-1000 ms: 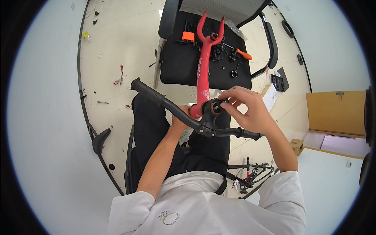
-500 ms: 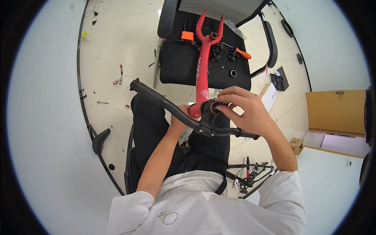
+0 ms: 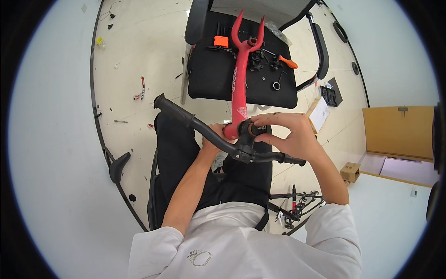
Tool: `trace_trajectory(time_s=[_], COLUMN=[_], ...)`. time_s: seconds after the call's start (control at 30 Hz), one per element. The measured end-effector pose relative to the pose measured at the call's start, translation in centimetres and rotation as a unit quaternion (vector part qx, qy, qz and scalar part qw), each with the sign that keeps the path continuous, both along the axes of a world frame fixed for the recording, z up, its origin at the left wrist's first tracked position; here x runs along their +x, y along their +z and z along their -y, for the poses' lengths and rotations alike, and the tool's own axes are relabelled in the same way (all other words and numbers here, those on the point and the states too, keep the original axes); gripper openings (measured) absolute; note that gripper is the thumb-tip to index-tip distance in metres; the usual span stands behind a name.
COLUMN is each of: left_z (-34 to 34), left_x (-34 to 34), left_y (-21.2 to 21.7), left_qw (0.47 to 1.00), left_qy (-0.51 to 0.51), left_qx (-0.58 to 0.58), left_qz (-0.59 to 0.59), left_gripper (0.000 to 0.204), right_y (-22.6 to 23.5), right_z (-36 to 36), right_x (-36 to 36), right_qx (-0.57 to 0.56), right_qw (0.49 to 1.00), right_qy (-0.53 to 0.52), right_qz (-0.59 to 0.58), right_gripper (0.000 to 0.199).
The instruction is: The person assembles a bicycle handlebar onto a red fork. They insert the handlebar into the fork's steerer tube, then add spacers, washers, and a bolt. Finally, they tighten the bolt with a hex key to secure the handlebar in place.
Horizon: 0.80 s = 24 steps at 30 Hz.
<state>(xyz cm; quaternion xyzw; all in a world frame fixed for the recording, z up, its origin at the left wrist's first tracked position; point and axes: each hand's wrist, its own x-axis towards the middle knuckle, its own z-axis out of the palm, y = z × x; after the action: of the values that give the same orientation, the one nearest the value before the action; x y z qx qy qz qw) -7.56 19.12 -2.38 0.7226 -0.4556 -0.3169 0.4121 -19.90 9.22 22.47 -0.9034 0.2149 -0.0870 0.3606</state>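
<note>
The red bicycle frame [image 3: 240, 74] runs to twelve o'clock from the black stem [image 3: 245, 138], its forked end over a chair seat. White lettering [image 3: 235, 78] runs lengthwise along its tube, with a pale triangular decal [image 3: 242, 112] nearer the stem. A coppery ring [image 3: 252, 129] shows beside the stem. The handlebar [image 3: 211, 134] crosses here, one grip toward ten o'clock, the other toward four.

At nine o'clock the left hand [image 3: 214, 137] is wrapped round the frame's near end, its fingers partly hidden. At three o'clock the right hand [image 3: 297, 134] curves thumb and fingers, moderately apart, around a dark end piece [image 3: 261, 129]; whether they press on it, I cannot tell.

The black chair seat [image 3: 208, 76] carries an orange holder [image 3: 221, 42] at about half past eleven, and, toward one o'clock, an orange-handled screwdriver [image 3: 288, 62] and a ring-shaped part [image 3: 277, 86].

Farther out, an open tool case [image 3: 328, 96] lies at two o'clock, a dark bicycle frame [image 3: 297, 215] at five and a saddle [image 3: 120, 167] between eight and nine. Toward seven, the white shirt [image 3: 241, 253] bears an oval logo [image 3: 201, 258] with small dark lettering beside it.
</note>
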Motion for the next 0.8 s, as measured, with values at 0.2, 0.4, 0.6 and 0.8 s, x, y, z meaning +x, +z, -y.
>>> trace_trajectory(time_s=[0.2,0.4,0.6,0.8], left_z=[0.0,0.1,0.2,0.2], left_x=[0.0,0.2,-0.2,-0.1], left_y=[0.4,0.5,-0.3,-0.3], left_qw=[1.0,0.998,1.0,1.0], left_qy=[0.0,-0.035,-0.004,-0.006], left_qx=[0.027,0.048,0.002,0.023], left_qz=[-0.001,0.019,0.014,0.011], left_gripper=[0.044,0.034,0.042,0.042], right_y=[-1.6,-2.2,-2.6,-2.3], right_z=[0.1,-0.3,-0.5,-0.7], right_x=[-0.9,-1.3,-1.5,-1.7], right_qx=[0.015,-0.046,-0.074,-0.058], right_qw=[0.999,0.996,0.994,0.995], right_qy=[-0.019,-0.008,-0.016,-0.029], right_qz=[0.039,0.075,0.083,0.079], right_gripper=[0.028,0.028,0.027,0.026])
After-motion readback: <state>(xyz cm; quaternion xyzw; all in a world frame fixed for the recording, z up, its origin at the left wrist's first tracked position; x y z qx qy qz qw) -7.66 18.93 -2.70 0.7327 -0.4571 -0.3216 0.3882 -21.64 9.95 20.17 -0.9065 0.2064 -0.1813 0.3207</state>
